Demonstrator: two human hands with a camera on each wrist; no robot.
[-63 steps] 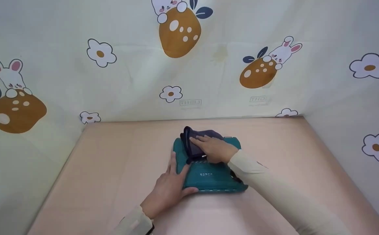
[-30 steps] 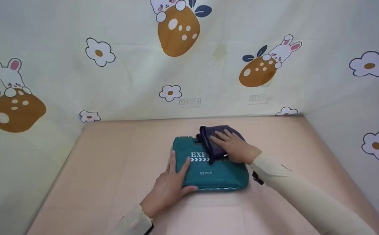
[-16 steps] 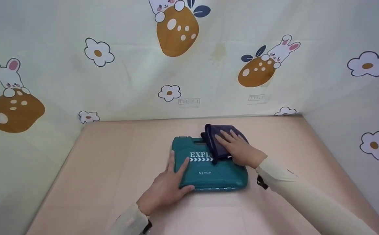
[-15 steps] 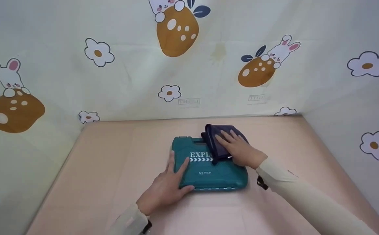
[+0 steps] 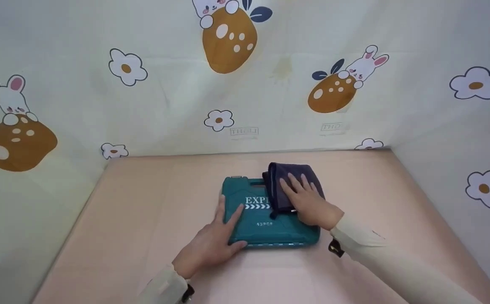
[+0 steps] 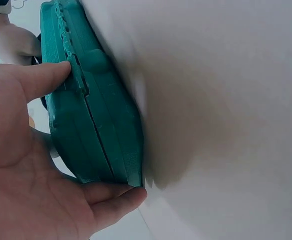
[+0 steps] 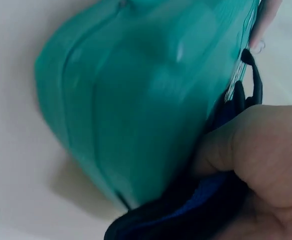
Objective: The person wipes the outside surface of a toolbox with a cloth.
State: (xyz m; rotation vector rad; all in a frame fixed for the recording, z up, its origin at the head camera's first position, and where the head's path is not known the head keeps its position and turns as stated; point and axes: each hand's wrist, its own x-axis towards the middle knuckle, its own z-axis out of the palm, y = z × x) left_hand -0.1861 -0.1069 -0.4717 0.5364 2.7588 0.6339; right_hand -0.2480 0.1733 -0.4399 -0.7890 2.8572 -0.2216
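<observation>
A teal plastic carry case (image 5: 274, 232) with white lettering lies flat, its handle slot on the far side. My left hand (image 5: 213, 240) rests along its left edge, fingers straight and spread. In the left wrist view, the thumb touches the hinged front edge of the case (image 6: 86, 115) and the fingertips lie at its corner. A folded navy cloth (image 5: 277, 198) covers the right part of the lid, under my right hand (image 5: 312, 207), whose straight, spread fingers press on it. Blue shows inside the fold of the cloth (image 7: 185, 200) in the right wrist view, beside the thumb.
The case sits mid-table on a pale peach tabletop (image 5: 143, 219). Behind it and on both sides rise pale fabric walls (image 5: 164, 105) printed with rabbits, orange fruits and flowers. Black bands show at both wrists.
My right hand has slid the cloth from the lid's left part to its right, uncovering the lettering. Lately the cloth has shifted slightly nearer me. My left hand has stayed at the left edge.
</observation>
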